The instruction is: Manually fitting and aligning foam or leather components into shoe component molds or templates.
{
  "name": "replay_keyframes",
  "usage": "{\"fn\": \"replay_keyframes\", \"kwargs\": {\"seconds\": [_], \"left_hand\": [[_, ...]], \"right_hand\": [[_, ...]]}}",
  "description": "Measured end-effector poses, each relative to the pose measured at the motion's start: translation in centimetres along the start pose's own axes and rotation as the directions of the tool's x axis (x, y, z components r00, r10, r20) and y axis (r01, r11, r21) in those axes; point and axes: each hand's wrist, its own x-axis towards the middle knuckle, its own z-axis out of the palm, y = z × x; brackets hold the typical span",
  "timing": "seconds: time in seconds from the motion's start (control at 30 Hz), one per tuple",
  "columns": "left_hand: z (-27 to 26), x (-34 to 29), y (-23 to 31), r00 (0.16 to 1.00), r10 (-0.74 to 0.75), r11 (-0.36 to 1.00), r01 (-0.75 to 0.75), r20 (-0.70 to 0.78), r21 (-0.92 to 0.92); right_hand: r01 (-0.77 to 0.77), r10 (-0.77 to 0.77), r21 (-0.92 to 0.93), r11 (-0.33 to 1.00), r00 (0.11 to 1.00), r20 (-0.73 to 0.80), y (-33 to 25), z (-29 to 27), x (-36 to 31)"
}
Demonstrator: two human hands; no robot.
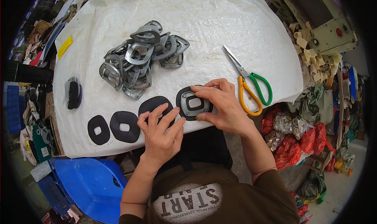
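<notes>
Four-cornered black fabric pads with a square hole lie in a row along the near edge of the white-covered table. At the left end are one pad and a second pad. My left hand rests on the third pad, fingers apart, partly covering it. The thumb and fingers of my right hand grip the edges of a grey ring-shaped frame, which sits on top of another black pad. Farther back is a heap of similar grey frames.
Scissors with orange and green handles lie right of my right hand. A small black stack and a yellow scrap are at the table's left. A blue tub stands below left; red bags sit below right.
</notes>
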Motion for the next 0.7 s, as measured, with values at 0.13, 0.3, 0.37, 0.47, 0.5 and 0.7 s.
{"fn": "replay_keyframes", "kwargs": {"seconds": [0.13,0.3,0.37,0.47,0.5,0.7], "left_hand": [[-0.1,0.0,0.0,1.0,0.0,1.0,0.0,-0.001,0.006],[0.0,0.0,0.0,1.0,0.003,1.0,-0.003,-0.007,0.003],[0.0,0.0,0.0,1.0,-0.001,1.0,0.001,-0.009,0.006],[0.0,-0.1,0.0,1.0,-0.001,1.0,0.001,-0.011,0.008],[0.0,-0.1,0.0,1.0,-0.002,1.0,0.002,-0.009,0.008],[0.0,-0.2,0.0,1.0,0.002,1.0,-0.002,-0.01,0.013]], "right_hand": [[-0.023,0.023,-0.018,1.0,1.0,0.021,-0.3,-0.1,0.2],[-0.02,0.02,-0.028,0.999,1.0,0.016,-0.3,-0.2,0.2],[-0.036,0.037,-0.043,0.998,0.999,0.029,-0.6,-0.3,0.4],[-0.044,0.047,-0.08,0.996,0.998,0.04,-0.8,-0.4,0.6],[-0.041,0.044,-0.08,0.996,0.998,0.041,-0.9,-0.5,0.7],[-0.053,0.065,-0.132,0.99,0.994,0.087,-1.3,-0.9,1.1]]}}
